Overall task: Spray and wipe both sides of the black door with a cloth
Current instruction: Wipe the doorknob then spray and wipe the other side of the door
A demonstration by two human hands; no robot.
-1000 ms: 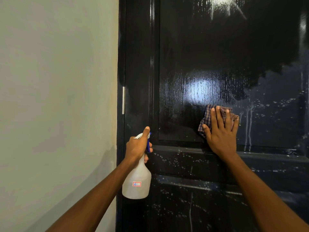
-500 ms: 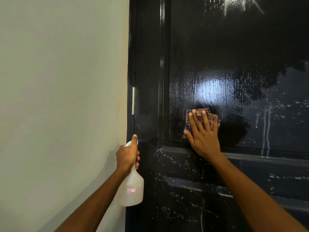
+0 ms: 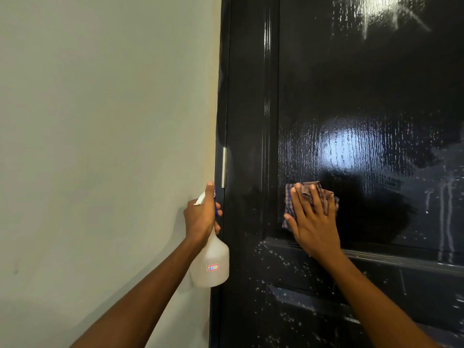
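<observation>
The glossy black door fills the right half of the head view, wet with droplets and drip streaks. My right hand presses a checked cloth flat against the lower left corner of the door's upper panel, fingers spread and straight. My left hand grips the neck of a translucent white spray bottle with a small red-framed label, held beside the door's left edge, in front of the wall. The bottle's nozzle is mostly hidden by my hand.
A pale grey-green wall takes up the left half of the view. A silver hinge sits on the door's left edge just above my left hand. Drip streaks run down the panel at the right.
My right hand has slid the cloth leftward across the panel towards its left edge. The view has shifted left, showing more wall, while the bottle stays in my left hand's grip.
</observation>
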